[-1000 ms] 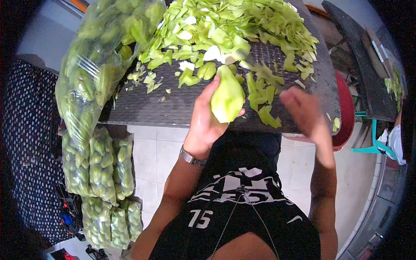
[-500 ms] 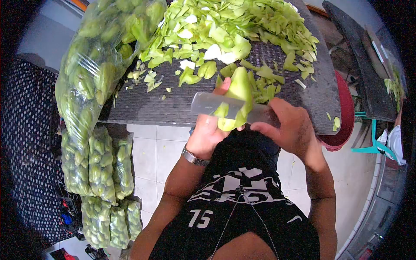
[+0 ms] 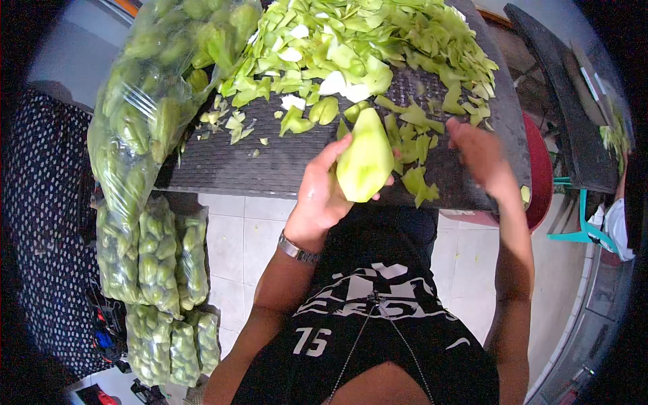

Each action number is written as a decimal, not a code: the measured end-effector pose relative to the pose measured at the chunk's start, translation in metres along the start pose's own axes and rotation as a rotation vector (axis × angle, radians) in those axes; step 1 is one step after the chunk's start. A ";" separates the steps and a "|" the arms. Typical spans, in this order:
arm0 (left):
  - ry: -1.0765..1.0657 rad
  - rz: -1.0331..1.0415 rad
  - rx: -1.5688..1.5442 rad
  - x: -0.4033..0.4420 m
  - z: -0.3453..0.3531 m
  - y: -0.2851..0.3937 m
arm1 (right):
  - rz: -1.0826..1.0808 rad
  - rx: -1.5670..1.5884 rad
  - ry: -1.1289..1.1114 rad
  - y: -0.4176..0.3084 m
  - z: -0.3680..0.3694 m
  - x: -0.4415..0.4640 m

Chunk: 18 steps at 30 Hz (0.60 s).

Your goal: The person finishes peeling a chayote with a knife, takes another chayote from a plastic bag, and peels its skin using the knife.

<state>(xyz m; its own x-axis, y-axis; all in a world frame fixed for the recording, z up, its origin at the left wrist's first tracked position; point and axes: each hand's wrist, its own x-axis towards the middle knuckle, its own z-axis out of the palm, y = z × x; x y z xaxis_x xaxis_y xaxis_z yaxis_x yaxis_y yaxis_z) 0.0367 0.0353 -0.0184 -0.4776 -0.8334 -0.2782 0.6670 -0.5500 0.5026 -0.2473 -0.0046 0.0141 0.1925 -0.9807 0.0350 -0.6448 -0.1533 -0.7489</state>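
Note:
My left hand [image 3: 322,185] is closed around a peeled chayote [image 3: 366,158], pale green and pear-shaped, just over the near table edge. Its narrow end points away from me. Off to the right, my right hand [image 3: 482,158] is above the dark woven table [image 3: 229,165] and smeared by motion. Its fingers are too blurred to read, and I cannot make out the knife there. Loose green peel strips [image 3: 420,185] lie between my hands. Beyond them spreads a large heap of peelings [image 3: 378,40].
A clear plastic bag of unpeeled chayotes [image 3: 145,115] hangs over the table's left edge. More filled bags [image 3: 158,263] stand on the floor below. A red tub [image 3: 538,175] sits beside the table's right side, with a teal stool [image 3: 582,223] farther right.
My right hand has swung away from the chayote to the right, and the wide blade is no longer seen across it. Peel strips have dropped near the table edge; the chayote's near end is bare.

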 end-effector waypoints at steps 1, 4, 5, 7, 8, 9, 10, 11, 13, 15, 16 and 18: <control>-0.079 -0.007 -0.097 0.001 -0.002 0.002 | -0.092 -0.137 0.012 -0.011 0.011 -0.003; -0.094 0.035 -0.110 0.011 0.000 -0.004 | -0.137 -0.122 -0.188 -0.048 0.024 -0.037; -0.101 0.053 -0.113 0.012 0.001 -0.006 | -0.211 -0.109 -0.169 -0.053 0.032 -0.046; -0.045 0.099 0.000 0.009 -0.002 -0.011 | -0.298 -0.130 -0.148 -0.060 0.042 -0.057; -0.053 0.161 0.067 0.007 0.001 -0.014 | -0.313 -0.167 -0.143 -0.063 0.044 -0.060; -0.057 0.223 0.134 0.005 0.003 -0.017 | -0.328 -0.207 -0.134 -0.064 0.044 -0.061; -0.091 0.324 0.209 -0.002 0.011 -0.021 | -0.345 -0.229 -0.111 -0.063 0.046 -0.061; -0.122 0.426 0.283 -0.010 0.020 -0.024 | -0.363 -0.250 -0.090 -0.062 0.048 -0.061; -0.120 0.550 0.365 -0.015 0.028 -0.025 | -0.389 -0.288 -0.056 -0.061 0.050 -0.059; -0.070 0.515 0.300 -0.014 0.028 -0.026 | -0.391 -0.318 -0.029 -0.059 0.048 -0.057; -0.051 0.466 0.227 -0.012 0.026 -0.025 | -0.398 -0.314 -0.028 -0.057 0.047 -0.055; -0.038 0.230 -0.073 -0.002 0.013 -0.020 | -0.409 -0.303 -0.028 -0.054 0.042 -0.053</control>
<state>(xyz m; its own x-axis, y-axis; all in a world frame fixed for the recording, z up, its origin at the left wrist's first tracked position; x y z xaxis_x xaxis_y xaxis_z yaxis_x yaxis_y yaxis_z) 0.0164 0.0486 -0.0173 -0.3281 -0.9354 -0.1319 0.7998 -0.3493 0.4882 -0.1916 0.0604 0.0243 0.4911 -0.8300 0.2646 -0.6972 -0.5565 -0.4518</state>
